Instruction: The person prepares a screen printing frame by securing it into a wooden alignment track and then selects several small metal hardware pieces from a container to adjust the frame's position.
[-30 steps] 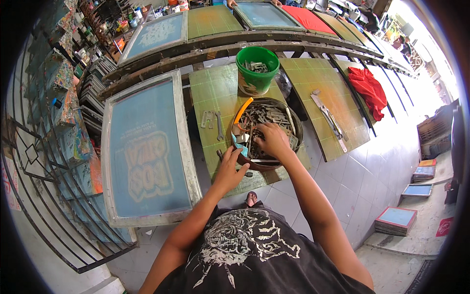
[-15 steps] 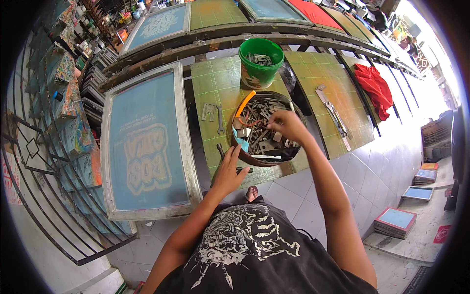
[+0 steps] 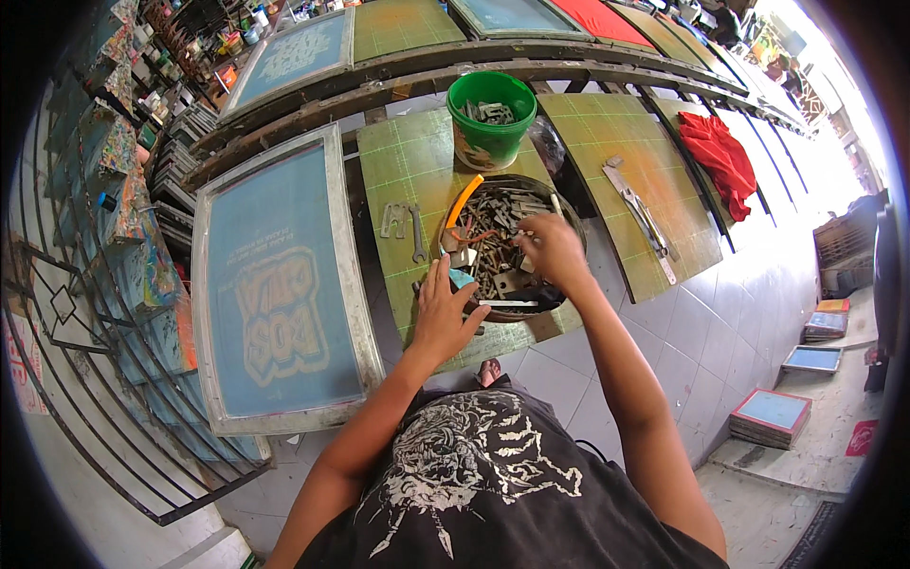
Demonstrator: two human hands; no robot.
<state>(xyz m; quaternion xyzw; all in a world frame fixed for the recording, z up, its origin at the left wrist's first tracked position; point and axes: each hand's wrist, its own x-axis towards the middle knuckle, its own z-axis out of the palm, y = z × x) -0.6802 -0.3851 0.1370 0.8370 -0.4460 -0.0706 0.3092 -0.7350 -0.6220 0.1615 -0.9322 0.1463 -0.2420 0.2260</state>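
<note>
A round, dark container (image 3: pixel 574 204) full of loose metal hardware (image 3: pixel 498 223), with bolts and small blocks among it, stands on a green gridded board (image 3: pixel 384 156). Over the right part of the pile is my right hand (image 3: pixel 557 251), its fingers bent and drawn together; whatever they pinch is hidden. My left hand (image 3: pixel 444 311) lies with fingers spread against the container's near left rim, beside a scrap of blue cloth (image 3: pixel 462 278). An orange strip (image 3: pixel 464 201) curves along the far left rim. Left of the container lie an open-ended wrench (image 3: pixel 418 235) and a slotted metal plate (image 3: pixel 392 220).
Behind the container stands a green bucket (image 3: pixel 491 150) holding metal pieces. A large framed screen (image 3: pixel 284 256) is on the left. To the right, long metal tools (image 3: pixel 640 216) rest on another board, with a red cloth (image 3: pixel 718 163) beyond. Dark metal rails (image 3: pixel 398 87) cross behind.
My left hand has come further onto the container's near left rim. My right hand has shifted slightly within the pile, its fingers still bent. The whole view has moved a little.
</note>
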